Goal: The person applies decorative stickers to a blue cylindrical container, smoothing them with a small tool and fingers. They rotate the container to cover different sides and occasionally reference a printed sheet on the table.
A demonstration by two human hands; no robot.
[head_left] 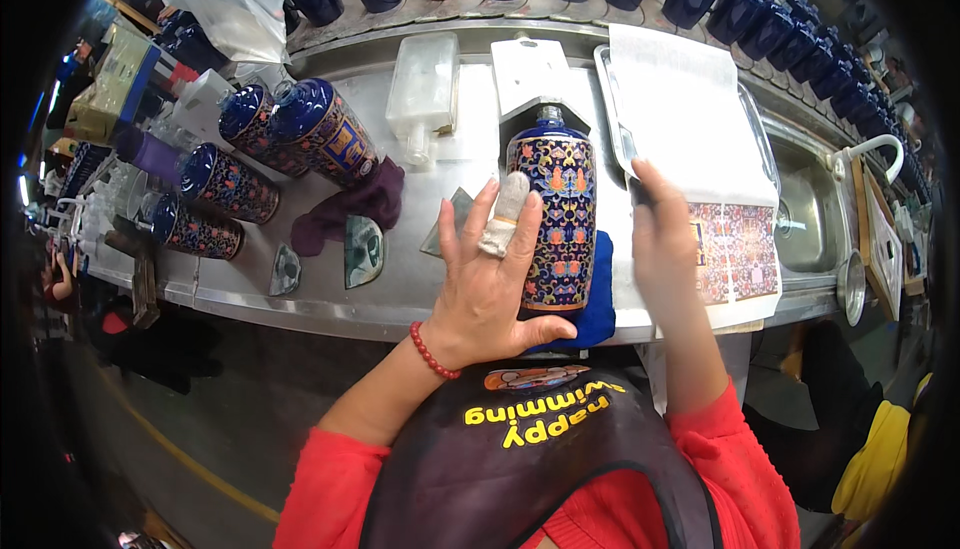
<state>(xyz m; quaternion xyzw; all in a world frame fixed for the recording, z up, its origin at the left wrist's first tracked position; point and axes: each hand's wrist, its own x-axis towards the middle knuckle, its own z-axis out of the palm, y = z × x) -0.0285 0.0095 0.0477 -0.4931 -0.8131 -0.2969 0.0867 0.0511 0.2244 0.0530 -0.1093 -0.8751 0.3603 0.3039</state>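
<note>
On a steel bench [425, 199], a cluster of patterned blue bottles [324, 136] gathers between 9 and 10 o'clock from the decorated bottle [553, 214] at the center, with a purple cloth [370, 194] crumpled at 9. Between 7 and 8 o'clock, the worker's left hand [475, 304], fingers spread wide and one wearing a pale finger sleeve [510, 217], rests against the bottle's left flank, its thumb reaching across near the base. The bottle lies directly ahead of the worker, its long axis running from 12 to 6: neck pointing away, base toward the body. A blue cloth [600, 294] shows from beneath it at 5 o'clock. The right hand [668, 239] is at 3 o'clock, just beside the bottle but apart from it, leaving the left the nearer of the two hands. Motion blurs its bent fingers; whether they grip anything cannot be told. Beyond it, toward 4 o'clock, lies a patterned sheet [752, 254].
</note>
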